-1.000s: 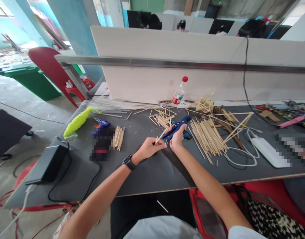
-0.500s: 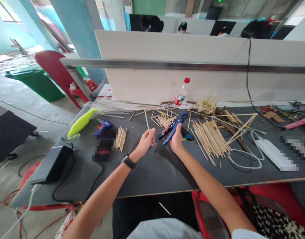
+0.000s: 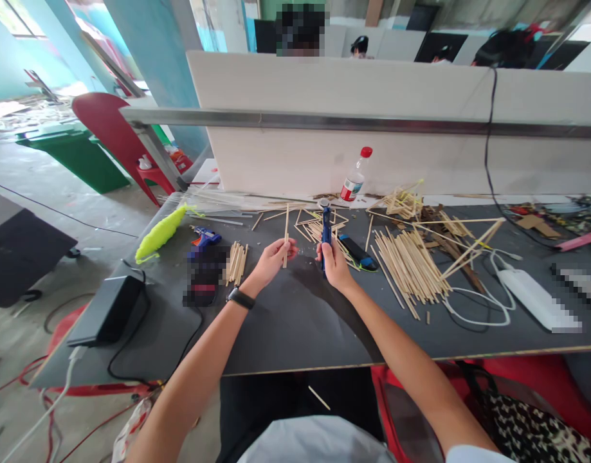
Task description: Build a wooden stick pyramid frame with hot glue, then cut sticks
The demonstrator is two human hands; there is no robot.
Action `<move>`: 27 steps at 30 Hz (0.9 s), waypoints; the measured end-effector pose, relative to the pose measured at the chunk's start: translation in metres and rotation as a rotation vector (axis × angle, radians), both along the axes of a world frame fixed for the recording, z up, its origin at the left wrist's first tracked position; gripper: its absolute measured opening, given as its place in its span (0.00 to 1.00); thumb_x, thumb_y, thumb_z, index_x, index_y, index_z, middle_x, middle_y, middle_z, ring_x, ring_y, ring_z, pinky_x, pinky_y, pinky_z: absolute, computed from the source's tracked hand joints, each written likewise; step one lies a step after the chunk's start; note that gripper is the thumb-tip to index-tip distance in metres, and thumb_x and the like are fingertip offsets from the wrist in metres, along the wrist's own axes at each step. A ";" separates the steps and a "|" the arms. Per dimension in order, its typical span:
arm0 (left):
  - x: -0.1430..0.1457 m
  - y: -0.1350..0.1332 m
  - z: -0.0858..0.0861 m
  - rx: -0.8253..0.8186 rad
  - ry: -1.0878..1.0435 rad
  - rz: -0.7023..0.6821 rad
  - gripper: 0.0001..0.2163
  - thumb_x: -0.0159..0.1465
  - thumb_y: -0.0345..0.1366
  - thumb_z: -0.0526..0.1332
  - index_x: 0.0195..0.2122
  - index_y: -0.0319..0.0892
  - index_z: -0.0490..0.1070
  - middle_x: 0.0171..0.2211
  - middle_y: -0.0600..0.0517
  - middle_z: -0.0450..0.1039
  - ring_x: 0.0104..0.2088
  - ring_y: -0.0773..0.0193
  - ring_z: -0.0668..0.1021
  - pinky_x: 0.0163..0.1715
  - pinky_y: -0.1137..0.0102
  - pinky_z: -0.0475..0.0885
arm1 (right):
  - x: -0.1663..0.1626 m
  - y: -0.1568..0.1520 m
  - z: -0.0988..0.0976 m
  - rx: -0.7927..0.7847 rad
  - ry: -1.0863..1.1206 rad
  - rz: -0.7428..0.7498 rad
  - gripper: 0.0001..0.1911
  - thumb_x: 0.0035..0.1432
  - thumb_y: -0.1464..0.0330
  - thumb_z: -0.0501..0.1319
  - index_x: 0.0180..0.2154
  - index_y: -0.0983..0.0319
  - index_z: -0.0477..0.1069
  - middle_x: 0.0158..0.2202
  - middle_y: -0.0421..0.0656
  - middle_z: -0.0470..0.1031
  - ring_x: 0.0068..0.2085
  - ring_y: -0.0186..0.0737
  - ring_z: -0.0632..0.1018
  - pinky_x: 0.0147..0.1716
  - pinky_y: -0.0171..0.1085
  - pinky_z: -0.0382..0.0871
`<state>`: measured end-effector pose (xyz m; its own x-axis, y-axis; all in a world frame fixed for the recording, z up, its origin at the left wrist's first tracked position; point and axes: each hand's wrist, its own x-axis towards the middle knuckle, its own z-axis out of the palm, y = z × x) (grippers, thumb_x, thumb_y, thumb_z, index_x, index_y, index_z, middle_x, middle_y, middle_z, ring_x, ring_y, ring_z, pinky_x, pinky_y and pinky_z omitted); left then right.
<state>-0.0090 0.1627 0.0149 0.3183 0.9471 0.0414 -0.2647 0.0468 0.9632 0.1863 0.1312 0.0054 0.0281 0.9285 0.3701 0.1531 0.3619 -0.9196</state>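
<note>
Grey board is making up the table (image 3: 295, 321), and it is lying bare between the two hands and its near edge, giving both forearms open room there. At the left end a black adapter (image 3: 107, 308) is sitting close to the corner, with its cable looping toward the near edge. Farther back a blue glue gun (image 3: 203, 239) is lying flat, and a small bundle (image 3: 236, 262) of sticks is lying just beside the left hand (image 3: 271, 257).

That hand is pinching one stick (image 3: 286, 235) near its lower end, with thumb and fingertips closing narrowly on it. The stick is hanging over the middle of the table, nearly upright. Its long axis is running from the hand toward the partition (image 3: 324, 83), and its free end is pointing away from the person.

Just to the right, the right hand (image 3: 334, 263) is wrapping its fingers round the handles of a blue cutter (image 3: 326, 225). The cutter is also pointing up and away, with its head about level with the stick's tip. Stick and cutter are standing side by side, roughly parallel and not touching.

Loose sticks are crowding the far edge, where a bottle (image 3: 355, 177) is standing against the partition. Right of the right hand a large pile (image 3: 411, 263) of sticks is fanning out and taking up that side. A white power strip (image 3: 536, 299) is lying near the right end, its cable curling beside the pile.
</note>
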 end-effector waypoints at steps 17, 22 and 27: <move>-0.034 -0.007 0.041 0.253 1.758 0.143 0.23 0.71 0.42 0.47 0.38 0.38 0.82 0.39 0.36 0.82 0.42 0.48 0.83 0.43 0.62 0.73 | 0.002 -0.007 0.006 0.028 -0.183 0.009 0.21 0.72 0.52 0.48 0.54 0.59 0.64 0.35 0.43 0.72 0.34 0.42 0.74 0.38 0.41 0.70; -0.042 -0.003 0.046 0.208 1.788 0.183 0.23 0.72 0.42 0.46 0.41 0.36 0.81 0.43 0.33 0.80 0.46 0.45 0.82 0.44 0.61 0.74 | -0.002 -0.013 0.012 0.060 -0.255 0.016 0.23 0.71 0.53 0.50 0.56 0.62 0.64 0.47 0.52 0.76 0.47 0.50 0.77 0.50 0.47 0.70; -0.060 0.000 0.056 0.023 1.824 0.286 0.19 0.68 0.43 0.54 0.45 0.36 0.79 0.46 0.32 0.79 0.46 0.44 0.82 0.39 0.62 0.75 | -0.005 -0.016 0.011 0.052 -0.312 0.039 0.25 0.70 0.53 0.53 0.60 0.62 0.62 0.51 0.53 0.76 0.51 0.52 0.77 0.51 0.49 0.70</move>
